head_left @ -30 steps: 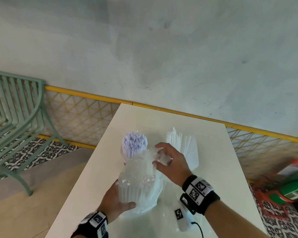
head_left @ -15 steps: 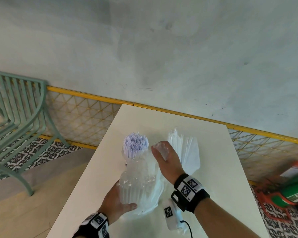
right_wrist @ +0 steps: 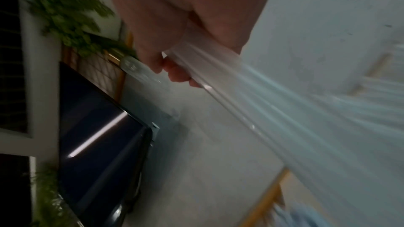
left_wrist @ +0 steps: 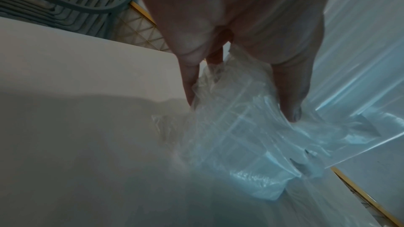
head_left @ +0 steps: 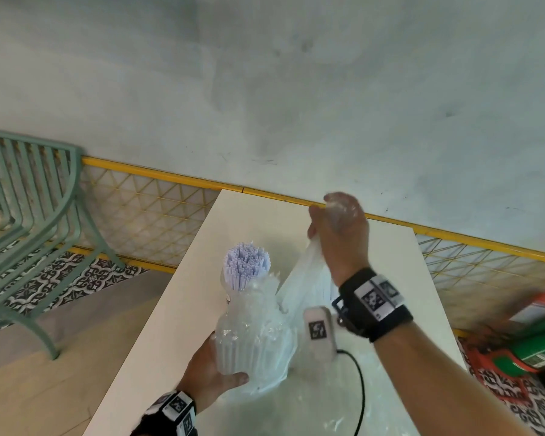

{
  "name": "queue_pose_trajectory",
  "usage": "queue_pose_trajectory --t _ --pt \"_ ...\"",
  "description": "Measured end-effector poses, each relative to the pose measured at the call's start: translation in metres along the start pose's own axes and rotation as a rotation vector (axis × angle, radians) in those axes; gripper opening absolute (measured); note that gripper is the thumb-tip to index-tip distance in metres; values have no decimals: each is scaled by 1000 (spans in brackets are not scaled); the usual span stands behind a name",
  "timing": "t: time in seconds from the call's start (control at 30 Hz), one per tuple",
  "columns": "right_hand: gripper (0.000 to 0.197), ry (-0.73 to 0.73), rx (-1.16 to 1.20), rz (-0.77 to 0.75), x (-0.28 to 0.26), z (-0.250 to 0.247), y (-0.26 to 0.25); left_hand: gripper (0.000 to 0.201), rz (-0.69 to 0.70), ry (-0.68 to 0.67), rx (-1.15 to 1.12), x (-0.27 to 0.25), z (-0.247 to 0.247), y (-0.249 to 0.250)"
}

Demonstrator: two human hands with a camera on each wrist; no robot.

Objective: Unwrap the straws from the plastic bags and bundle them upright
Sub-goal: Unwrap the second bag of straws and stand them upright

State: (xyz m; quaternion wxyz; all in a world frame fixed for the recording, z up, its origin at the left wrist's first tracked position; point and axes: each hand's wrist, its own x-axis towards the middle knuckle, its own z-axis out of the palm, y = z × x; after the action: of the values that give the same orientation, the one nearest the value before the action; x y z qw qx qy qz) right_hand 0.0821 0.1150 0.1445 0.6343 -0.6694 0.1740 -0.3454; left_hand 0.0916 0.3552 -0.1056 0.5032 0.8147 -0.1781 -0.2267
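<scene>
Straws [head_left: 246,268], pale lilac at their open tips, stood upright in a tight bundle near the middle of the white counter [head_left: 177,316]. Their lower part was still wrapped in a crinkled clear plastic bag [head_left: 252,335], bunched around them below the exposed tips. The left hand [head_left: 209,374] gripped the base of the bundle through the plastic, thumb curled across the front and fingers round the far side; in the left wrist view the fingers [left_wrist: 189,82] and thumb pressed into the rumpled film [left_wrist: 236,127] just above the counter top.

The right hand [head_left: 339,229] was raised above and to the right of the bundle, closed in a fist on a gathered end of plastic. From that fist a stretched band of clear film [head_left: 299,278] ran down to the wrapped bundle. In the right wrist view the curled fingers [right_wrist: 177,73] clamped the film [right_wrist: 251,96], which fanned out taut away from the hand.

More loose plastic [head_left: 321,404] lay on the counter near the person. Both wrists carried black bands with printed square markers. A green slatted chair [head_left: 35,215] stood on the floor to the left, and a yellow mesh rail [head_left: 145,209] ran beyond the counter's far edge.
</scene>
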Motion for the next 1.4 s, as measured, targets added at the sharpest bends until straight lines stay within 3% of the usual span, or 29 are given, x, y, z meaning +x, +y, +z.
queue_pose_trajectory --t 0.13,0.23,0.37,0.47,0.57,0.8,0.93,1.4 --pt "22 65 61 -105 39 -15 -48 90 -10 -2 22 2 0 -1" --pt "22 102 21 -181 67 -31 -56 91 -20 0 31 3 0 -3" --pt "24 124 -158 -82 92 -52 -5 90 -53 0 26 4 1 -5" --pt "46 24 -599 56 92 -70 52 88 -58 -5 14 4 2 -6" --pt "34 -87 -768 107 86 -85 84 89 -50 1 5 4 1 -5" --pt "17 -157 -791 124 85 -87 97 92 -32 10 28 4 2 1" --pt "10 -130 -773 37 84 -84 88 97 -43 5 19 4 1 1" --pt "11 15 -639 -205 92 -93 29 99 -65 -14 49 2 0 1"
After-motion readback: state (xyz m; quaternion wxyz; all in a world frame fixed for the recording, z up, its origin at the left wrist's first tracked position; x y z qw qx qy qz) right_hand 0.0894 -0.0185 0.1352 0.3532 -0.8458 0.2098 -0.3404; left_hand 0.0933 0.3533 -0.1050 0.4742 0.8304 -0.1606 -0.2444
